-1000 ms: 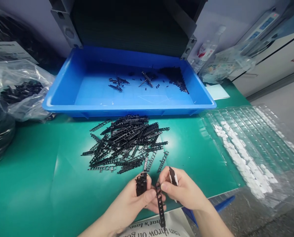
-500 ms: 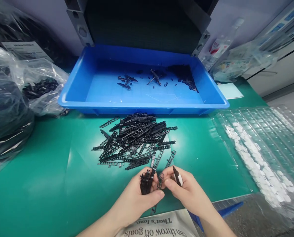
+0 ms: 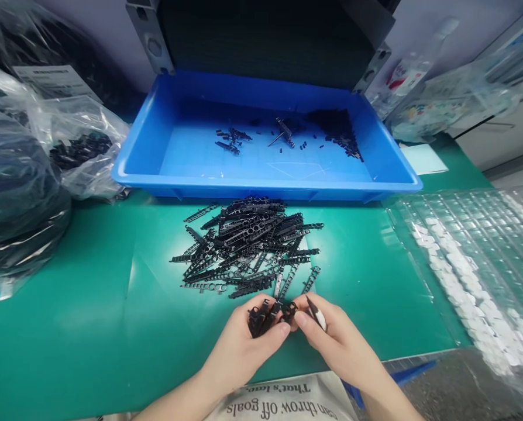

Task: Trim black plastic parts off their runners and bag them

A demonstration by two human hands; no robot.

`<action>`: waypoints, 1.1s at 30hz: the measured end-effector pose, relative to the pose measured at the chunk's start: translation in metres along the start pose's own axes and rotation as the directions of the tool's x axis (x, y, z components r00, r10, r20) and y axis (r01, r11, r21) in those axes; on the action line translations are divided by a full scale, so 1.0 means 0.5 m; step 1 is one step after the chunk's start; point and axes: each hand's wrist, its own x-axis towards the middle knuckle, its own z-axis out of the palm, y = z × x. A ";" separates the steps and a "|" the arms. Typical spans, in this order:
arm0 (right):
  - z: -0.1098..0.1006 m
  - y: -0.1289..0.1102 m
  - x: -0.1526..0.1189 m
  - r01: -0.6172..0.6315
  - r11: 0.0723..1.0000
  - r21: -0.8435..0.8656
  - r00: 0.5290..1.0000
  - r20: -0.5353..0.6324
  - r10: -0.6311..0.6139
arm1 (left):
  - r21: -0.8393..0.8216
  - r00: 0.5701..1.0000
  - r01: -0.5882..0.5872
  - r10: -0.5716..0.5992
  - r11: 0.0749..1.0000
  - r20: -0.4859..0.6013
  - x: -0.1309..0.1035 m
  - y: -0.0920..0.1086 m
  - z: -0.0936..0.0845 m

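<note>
Two hands gripped black parts above the green bench [image 3: 99, 327], close in front of a loose pile of black strips [image 3: 248, 245].
The pile lay between the hands and a blue bin [image 3: 265, 182] holding small dark pieces [image 3: 233, 139]; bulging plastic bags [image 3: 20, 210] stood left, and a clear tray [image 3: 485, 234] with white pieces [image 3: 467, 292] lay right, near a bottle [image 3: 413, 73]. The left hand [image 3: 241, 345] was closed around a bundle of strips [image 3: 261, 318]; the right hand [image 3: 329, 333] clasped a black-and-white tool [image 3: 317, 316], its fingertips at the bundle's edge. Upside-down lettering on the pale cloth [image 3: 283, 400] below read "can throw off goals"; the bag label [image 3: 59, 82] was too blurred to read.
</note>
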 end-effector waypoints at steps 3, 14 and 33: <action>-0.011 -0.003 -0.010 0.156 0.938 -0.310 0.987 0.014 -0.160 | 0.069 0.994 0.012 -0.004 0.998 -0.113 -0.003 0.005 0.003; 0.007 0.000 -0.020 0.282 0.725 -0.628 0.949 0.069 -0.309 | 0.001 0.976 0.031 -0.030 1.000 -0.214 -0.005 0.009 0.017; 0.048 0.006 -0.018 0.238 0.727 -0.644 0.922 -0.085 -0.377 | 0.102 0.975 -0.031 0.053 0.994 -0.217 -0.003 0.001 0.004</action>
